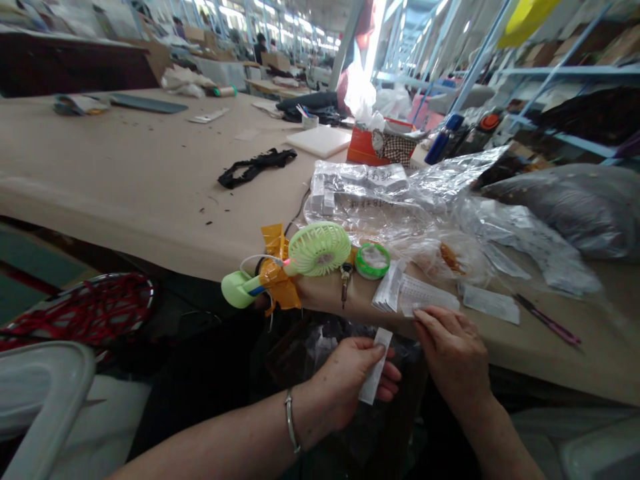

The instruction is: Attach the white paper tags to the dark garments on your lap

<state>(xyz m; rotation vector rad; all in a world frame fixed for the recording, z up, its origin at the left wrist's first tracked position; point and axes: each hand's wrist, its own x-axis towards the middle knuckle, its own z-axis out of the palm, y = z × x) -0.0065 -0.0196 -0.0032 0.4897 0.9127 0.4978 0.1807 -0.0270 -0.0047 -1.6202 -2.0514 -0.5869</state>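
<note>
My left hand (pixel 347 373) is in front of the table edge, pinching a narrow white label strip (pixel 375 367) between thumb and fingers. At the table's edge, my right hand (pixel 456 353) has its thumb and forefinger closed at the near corner of a white printed label (pixel 427 293). Beside that label lies a fanned stack of white labels (pixel 387 287). Another pale printed slip (pixel 490 303) rests to the right of my right hand. The print is too small to read.
A green fan (pixel 320 249) is taped at the table edge beside a green round tin (pixel 373 260) and a small pointed tool (pixel 345 283). Clear plastic bags (pixel 370 200) spread behind the labels. Dark scissors or tweezers (pixel 547 320) lie right; black cloth (pixel 257 167) lies farther back.
</note>
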